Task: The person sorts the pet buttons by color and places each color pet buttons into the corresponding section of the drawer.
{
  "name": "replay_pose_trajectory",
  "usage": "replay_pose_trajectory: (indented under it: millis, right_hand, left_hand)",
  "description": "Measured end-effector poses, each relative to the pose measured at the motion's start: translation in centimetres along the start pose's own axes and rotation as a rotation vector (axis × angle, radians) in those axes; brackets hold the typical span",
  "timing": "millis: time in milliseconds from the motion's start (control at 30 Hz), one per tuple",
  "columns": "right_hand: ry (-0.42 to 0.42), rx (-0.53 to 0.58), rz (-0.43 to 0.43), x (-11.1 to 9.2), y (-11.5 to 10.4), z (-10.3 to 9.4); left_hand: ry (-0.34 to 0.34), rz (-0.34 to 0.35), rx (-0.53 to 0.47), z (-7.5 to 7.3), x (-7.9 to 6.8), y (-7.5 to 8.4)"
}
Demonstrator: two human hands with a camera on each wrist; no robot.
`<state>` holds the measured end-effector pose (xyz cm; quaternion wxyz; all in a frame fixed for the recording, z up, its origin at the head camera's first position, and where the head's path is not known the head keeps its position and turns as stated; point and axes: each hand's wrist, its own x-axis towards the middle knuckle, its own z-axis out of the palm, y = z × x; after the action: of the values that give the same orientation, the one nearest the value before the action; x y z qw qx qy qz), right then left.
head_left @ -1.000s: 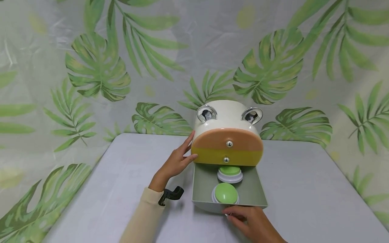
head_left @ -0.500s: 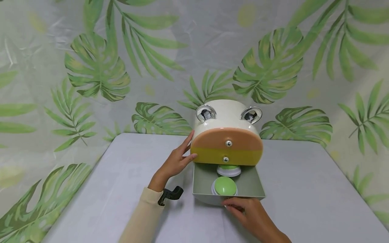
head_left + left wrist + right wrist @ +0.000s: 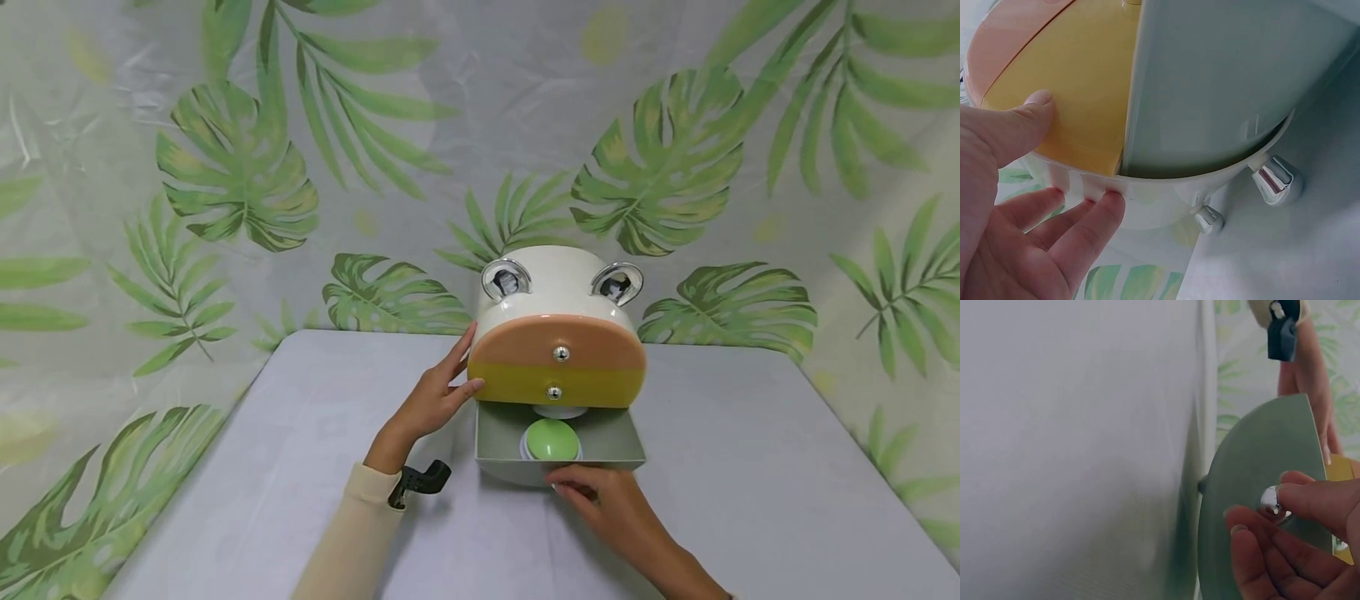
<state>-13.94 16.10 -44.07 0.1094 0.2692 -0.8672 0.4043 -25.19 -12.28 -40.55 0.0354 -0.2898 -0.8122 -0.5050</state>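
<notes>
A cream cabinet [image 3: 558, 292] with chrome-ringed eyes stands on the table. It has an orange upper drawer [image 3: 517, 343], a yellow middle drawer [image 3: 510, 385] and a grey-green bottom drawer [image 3: 495, 429] that is partly pulled out. A green-domed disc [image 3: 552, 439] with a pale rim lies in it, and the white base of a second disc [image 3: 560, 412] shows beneath the yellow front. My right hand [image 3: 603, 500] pinches the bottom drawer's silver knob [image 3: 1271, 501] between thumb and fingers. With straight fingers on the cabinet's left side and the thumb on the yellow front, my left hand [image 3: 431, 404] rests there.
A white cloth covers the table [image 3: 750, 475]. A leaf-patterned sheet [image 3: 517, 108] hangs close behind the cabinet. Short silver feet [image 3: 1277, 181] hold the cabinet up. A black wrist mount [image 3: 422, 481] juts from the left sleeve.
The bottom drawer has slid inward, my right hand moving forward with its knob. The rear disc has mostly passed under the yellow front. My left hand has stayed in place.
</notes>
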Motion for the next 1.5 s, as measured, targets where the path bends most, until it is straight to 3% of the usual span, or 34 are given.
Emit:
replay_pose_trajectory:
  millis: [300, 967, 1233, 1500]
  right_hand:
    - [0.025, 0.001, -0.011, 1.0, 0.2, 0.2]
    - [0.053, -0.007, 0.095, 2.8, 0.9, 0.8]
    - [0.085, -0.014, 0.111, 3.5, 1.6, 1.2]
    - [0.100, -0.012, 0.123, 4.1, 2.1, 1.4]
  left_hand:
    - [-0.002, -0.007, -0.008, 0.0, 0.0, -0.1]
    - [-0.006, 0.013, -0.005, -0.1, 0.0, 0.0]
    - [-0.025, 0.014, -0.003, -0.6, -0.7, 3.7]
    - [-0.025, 0.018, 0.000, -0.7, -0.6, 3.8]
